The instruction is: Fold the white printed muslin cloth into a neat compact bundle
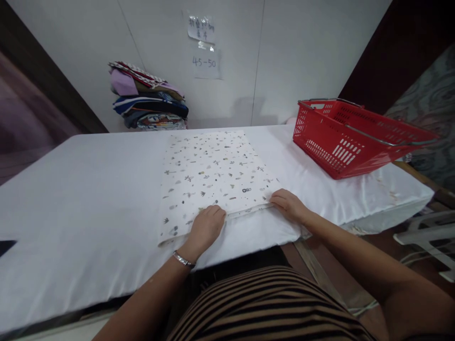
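A white cloth [220, 173] printed with small grey and tan motifs lies folded and fairly flat on the white-covered table. Its near edge shows more than one layer. My left hand [206, 226] is closed over this near edge, left of its middle, with the fingertips curled onto the fabric. At the near right corner, my right hand [288, 204] pinches the same cloth. The thumbs are mostly hidden from view. The cloth's near left corner sticks out past my left hand and curls slightly.
A red plastic basket [341, 142] with metal handles stands on the table's right side. Against the wall at the back left is a stack of folded fabrics [151, 102]. Paper signs [207, 63] hang on the wall. A white stool [426, 237] is at the right.
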Demonstrator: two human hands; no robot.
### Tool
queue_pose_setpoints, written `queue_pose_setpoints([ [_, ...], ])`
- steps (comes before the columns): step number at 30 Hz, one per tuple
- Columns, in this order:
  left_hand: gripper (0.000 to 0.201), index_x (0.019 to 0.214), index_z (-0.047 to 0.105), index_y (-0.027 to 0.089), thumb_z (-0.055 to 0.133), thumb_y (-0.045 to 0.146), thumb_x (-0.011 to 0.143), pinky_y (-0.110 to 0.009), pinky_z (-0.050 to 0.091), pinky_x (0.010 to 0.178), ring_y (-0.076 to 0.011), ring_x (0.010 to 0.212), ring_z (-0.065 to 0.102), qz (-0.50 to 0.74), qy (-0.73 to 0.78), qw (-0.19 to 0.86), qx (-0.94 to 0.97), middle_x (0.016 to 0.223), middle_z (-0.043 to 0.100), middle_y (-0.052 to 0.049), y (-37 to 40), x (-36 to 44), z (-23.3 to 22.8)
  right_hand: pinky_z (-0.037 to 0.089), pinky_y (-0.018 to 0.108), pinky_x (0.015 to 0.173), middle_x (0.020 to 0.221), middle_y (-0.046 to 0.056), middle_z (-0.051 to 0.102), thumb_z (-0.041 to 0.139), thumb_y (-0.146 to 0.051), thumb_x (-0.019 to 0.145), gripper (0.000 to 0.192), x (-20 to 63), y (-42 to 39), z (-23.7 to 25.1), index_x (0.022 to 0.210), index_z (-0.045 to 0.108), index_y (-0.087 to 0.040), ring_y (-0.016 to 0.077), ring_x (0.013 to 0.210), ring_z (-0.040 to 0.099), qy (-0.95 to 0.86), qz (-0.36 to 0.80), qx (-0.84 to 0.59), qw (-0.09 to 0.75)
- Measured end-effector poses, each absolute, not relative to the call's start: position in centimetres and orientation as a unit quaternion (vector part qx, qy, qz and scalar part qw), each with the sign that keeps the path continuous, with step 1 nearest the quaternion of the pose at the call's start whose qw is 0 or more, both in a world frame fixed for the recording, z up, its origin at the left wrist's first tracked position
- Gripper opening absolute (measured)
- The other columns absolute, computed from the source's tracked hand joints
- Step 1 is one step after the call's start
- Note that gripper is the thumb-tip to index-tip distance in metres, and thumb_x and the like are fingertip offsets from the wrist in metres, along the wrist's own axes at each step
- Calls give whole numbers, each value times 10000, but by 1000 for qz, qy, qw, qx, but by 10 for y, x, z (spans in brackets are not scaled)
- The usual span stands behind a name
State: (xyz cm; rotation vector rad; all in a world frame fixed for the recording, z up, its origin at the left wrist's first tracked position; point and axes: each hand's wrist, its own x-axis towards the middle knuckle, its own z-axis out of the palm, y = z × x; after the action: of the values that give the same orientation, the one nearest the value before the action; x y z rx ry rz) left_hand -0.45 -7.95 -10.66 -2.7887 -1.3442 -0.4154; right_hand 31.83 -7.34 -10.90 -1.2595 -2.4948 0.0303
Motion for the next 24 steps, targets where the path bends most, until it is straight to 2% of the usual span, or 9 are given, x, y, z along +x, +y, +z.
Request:
queue_pose_setpoints([
  [8, 155, 850, 571, 156, 419, 142, 876, -339, 418, 733, -196, 833, 509, -102, -395, 34, -912, 852, 567, -57, -81, -4, -108, 432, 342, 771, 964, 80, 627, 439, -222, 919, 202, 324, -74, -123, 952, 637, -199, 202, 879, 537, -901, -51, -393, 178],
  [12, 132, 913, 561, 178, 456, 254, 891, -333, 419, 729, -191, 849, 508, -121, -390, 10, -913, 901, 570, -45, -80, -4, -108, 428, 334, 753, 974, 89, 621, 439, -245, 922, 204, 323, -73, -122, 977, 628, -190, 198, 878, 534, -903, -54, -388, 179],
  [16, 218, 1055, 531, 193, 465, 325, 894, -338, 421, 736, -196, 876, 505, -131, -387, 12, -913, 970, 572, -47, -77, 3, -106, 418, 337, 757, 967, 88, 622, 426, -273, 931, 226, 319, -73, -119, 1002, 625, -191, 197, 875, 528, -899, -54, -402, 167],
  [20, 174, 965, 572, 183, 456, 297, 900, -337, 422, 739, -188, 838, 506, -120, -386, 16, -915, 912, 579, -39, -74, 13, -106, 401, 330, 764, 983, 86, 621, 429, -296, 934, 236, 311, -73, -116, 1028, 624, -202, 199, 885, 517, -899, -43, -408, 153],
  [24, 178, 884, 591, 178, 426, 238, 911, -324, 417, 728, -173, 802, 507, -125, -388, 26, -913, 857, 581, -33, -72, 16, -107, 383, 320, 749, 949, 73, 627, 429, -279, 936, 233, 305, -72, -112, 960, 650, -208, 196, 863, 512, -893, -41, -419, 159],
])
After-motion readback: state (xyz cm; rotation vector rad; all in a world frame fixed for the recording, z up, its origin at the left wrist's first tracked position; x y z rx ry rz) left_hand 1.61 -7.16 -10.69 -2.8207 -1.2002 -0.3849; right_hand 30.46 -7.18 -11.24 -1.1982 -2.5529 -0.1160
